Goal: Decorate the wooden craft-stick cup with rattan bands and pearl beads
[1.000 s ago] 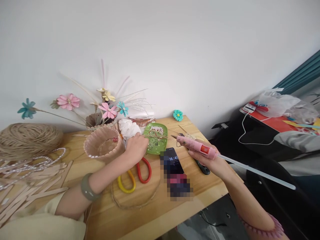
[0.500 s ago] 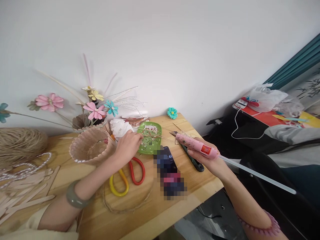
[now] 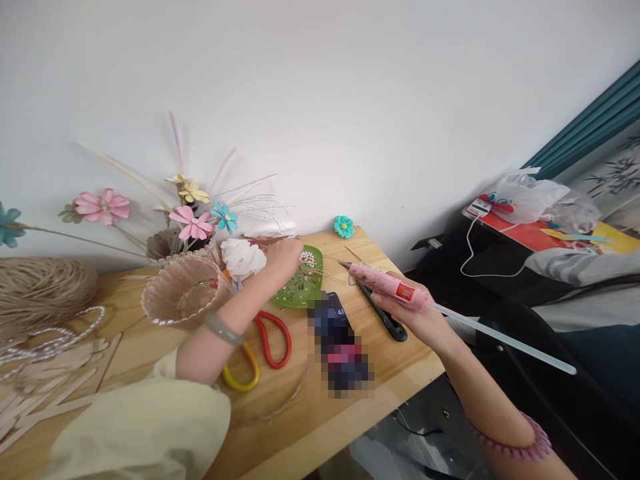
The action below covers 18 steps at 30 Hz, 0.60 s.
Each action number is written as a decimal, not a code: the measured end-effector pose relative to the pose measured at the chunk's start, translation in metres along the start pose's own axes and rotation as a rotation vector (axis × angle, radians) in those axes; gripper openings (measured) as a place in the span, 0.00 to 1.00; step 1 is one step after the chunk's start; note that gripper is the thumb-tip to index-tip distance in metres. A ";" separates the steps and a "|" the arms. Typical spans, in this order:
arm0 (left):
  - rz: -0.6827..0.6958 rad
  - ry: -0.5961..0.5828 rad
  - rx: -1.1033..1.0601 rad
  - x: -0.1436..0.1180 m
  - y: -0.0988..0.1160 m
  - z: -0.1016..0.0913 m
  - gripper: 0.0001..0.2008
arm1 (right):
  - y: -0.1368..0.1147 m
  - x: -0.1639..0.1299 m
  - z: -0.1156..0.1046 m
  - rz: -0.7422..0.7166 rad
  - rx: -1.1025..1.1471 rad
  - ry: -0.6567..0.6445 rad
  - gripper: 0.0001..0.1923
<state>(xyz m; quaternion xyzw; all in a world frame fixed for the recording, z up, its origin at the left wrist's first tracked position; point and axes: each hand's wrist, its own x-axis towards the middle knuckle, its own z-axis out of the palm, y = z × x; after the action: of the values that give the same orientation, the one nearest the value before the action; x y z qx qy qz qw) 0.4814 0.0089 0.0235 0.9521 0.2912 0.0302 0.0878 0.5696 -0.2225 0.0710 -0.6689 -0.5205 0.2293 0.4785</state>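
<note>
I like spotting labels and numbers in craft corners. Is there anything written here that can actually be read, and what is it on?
"48" or close to it: pale digits at the top of the phone screen, only partly visible; the rest is blurred out.
Red label on the pink glue gun in the right hand: too small to read.
Printing on the white pack on the red surface at far right: too small to read.
Nothing else carries text.

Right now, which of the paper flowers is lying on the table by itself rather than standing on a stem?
The small teal flower at the table's back edge by the wall. The pink, yellow and blue ones stand on stems in the vase.
</note>
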 end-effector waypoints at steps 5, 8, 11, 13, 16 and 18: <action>-0.031 -0.024 -0.051 0.023 0.007 0.014 0.15 | 0.002 -0.001 -0.002 -0.010 -0.051 -0.002 0.19; -0.052 -0.017 -0.114 0.027 0.004 0.020 0.14 | 0.002 -0.004 -0.004 -0.021 -0.062 -0.005 0.19; -0.082 0.013 -0.224 0.028 -0.002 0.020 0.15 | 0.002 -0.006 -0.007 -0.005 -0.078 -0.010 0.20; -0.104 0.045 -0.332 0.028 -0.005 0.019 0.15 | 0.002 -0.007 -0.008 -0.001 -0.081 -0.022 0.20; -0.131 0.094 -0.551 0.024 -0.001 0.013 0.13 | 0.002 -0.008 -0.008 -0.009 -0.083 -0.017 0.20; -0.138 0.110 -0.744 0.017 0.007 0.007 0.09 | 0.002 -0.009 -0.008 0.001 -0.071 0.015 0.20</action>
<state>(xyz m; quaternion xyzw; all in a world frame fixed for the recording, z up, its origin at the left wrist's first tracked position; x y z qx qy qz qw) 0.4998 0.0117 0.0176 0.8303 0.3282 0.1788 0.4134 0.5739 -0.2337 0.0714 -0.6876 -0.5244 0.2058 0.4582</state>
